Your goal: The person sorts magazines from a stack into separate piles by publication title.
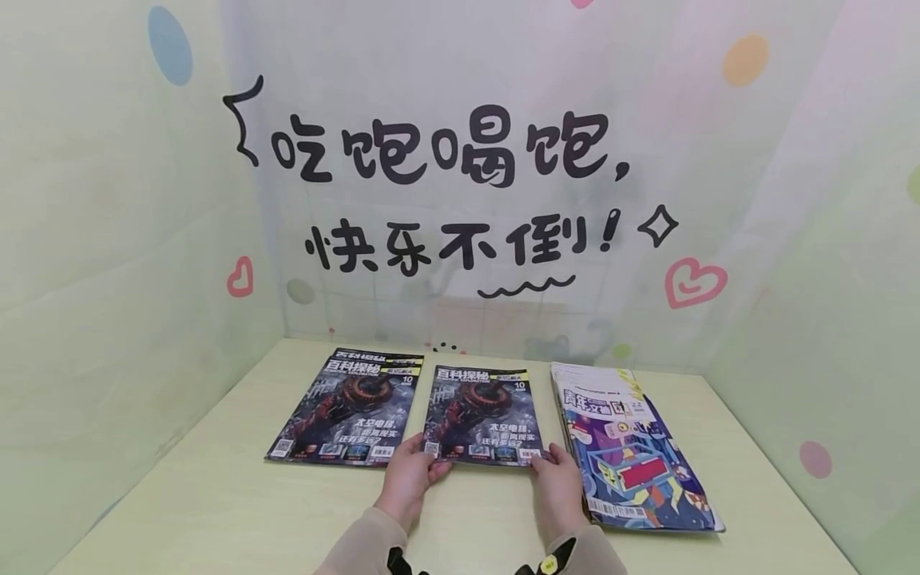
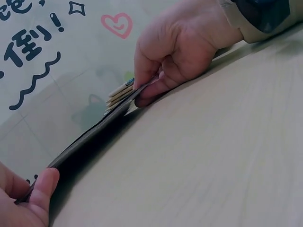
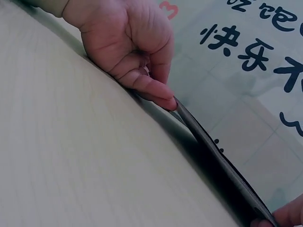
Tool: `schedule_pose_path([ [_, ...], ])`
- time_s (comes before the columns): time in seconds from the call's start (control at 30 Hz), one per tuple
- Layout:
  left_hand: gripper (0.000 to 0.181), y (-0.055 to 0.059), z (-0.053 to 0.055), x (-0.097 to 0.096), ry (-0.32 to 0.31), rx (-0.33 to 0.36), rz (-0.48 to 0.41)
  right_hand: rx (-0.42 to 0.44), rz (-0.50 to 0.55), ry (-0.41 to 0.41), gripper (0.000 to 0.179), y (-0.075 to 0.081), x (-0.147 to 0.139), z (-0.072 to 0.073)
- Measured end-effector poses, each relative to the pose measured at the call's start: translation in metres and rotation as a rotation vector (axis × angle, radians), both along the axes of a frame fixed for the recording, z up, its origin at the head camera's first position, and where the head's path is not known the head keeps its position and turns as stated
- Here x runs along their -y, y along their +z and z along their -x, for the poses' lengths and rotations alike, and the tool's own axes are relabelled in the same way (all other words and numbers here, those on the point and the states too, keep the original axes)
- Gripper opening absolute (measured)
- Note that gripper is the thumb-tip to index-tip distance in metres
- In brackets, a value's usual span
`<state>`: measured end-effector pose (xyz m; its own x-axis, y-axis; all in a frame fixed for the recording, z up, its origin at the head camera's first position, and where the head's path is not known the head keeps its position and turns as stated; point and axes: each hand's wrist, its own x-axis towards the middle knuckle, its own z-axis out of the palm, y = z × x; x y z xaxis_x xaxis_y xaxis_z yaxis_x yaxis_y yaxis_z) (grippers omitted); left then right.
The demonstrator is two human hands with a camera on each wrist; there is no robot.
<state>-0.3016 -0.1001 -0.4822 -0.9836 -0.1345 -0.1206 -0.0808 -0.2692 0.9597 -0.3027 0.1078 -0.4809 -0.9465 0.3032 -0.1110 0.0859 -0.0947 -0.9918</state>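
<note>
A magazine (image 1: 477, 415) with a dark cover, white title lettering and a yellow label lies in the middle. My left hand (image 1: 406, 483) pinches its near left corner between thumb and fingers. At the near right corner, my right hand (image 1: 559, 487) pinches it likewise. From the left wrist view, the magazine's edge (image 2: 90, 137) runs between both hands, tilted up from the table with a dark shadow beneath. The right wrist view shows the same raised edge (image 3: 213, 149), with the left hand (image 3: 128, 52) at its far end.
Matching magazines (image 1: 345, 407) lie overlapped to the left. On the right stands a stack of magazines (image 1: 640, 471) with a colourful purple and blue cover on top, close to my right hand. A pale table (image 1: 237, 511) meets printed fabric walls (image 1: 460, 48) behind and at the sides.
</note>
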Motion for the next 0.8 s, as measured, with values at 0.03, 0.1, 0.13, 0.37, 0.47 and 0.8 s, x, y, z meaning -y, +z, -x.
schedule_pose_path([
  [0.03, 0.059, 0.0001, 0.0002, -0.0003, 0.004, 0.004, 0.000, -0.003, 0.051, 0.007, 0.056, 0.0001, -0.0002, 0.0003],
  [0.1, 0.059, 0.0007, 0.0001, -0.0009, 0.008, 0.006, 0.001, 0.002, 0.085, 0.018, 0.055, 0.0002, -0.0011, 0.0009],
  [0.13, 0.059, 0.0007, 0.0001, -0.0011, 0.009, 0.006, 0.003, 0.003, 0.088, 0.021, 0.054, 0.0000, -0.0015, 0.0012],
  [0.37, 0.057, 0.0002, 0.0000, -0.0022, -0.007, -0.011, 0.033, 0.010, 0.056, 0.029, 0.049, 0.0003, -0.0013, 0.0013],
  [0.47, 0.060, 0.0010, -0.0004, -0.0021, -0.018, -0.011, 0.045, 0.017, 0.035, 0.025, 0.046, 0.0007, -0.0010, 0.0009],
  [0.8, 0.058, -0.0013, 0.0015, -0.0015, -0.023, -0.016, 0.077, 0.003, -0.054, 0.064, 0.051, -0.0002, -0.0018, 0.0014],
])
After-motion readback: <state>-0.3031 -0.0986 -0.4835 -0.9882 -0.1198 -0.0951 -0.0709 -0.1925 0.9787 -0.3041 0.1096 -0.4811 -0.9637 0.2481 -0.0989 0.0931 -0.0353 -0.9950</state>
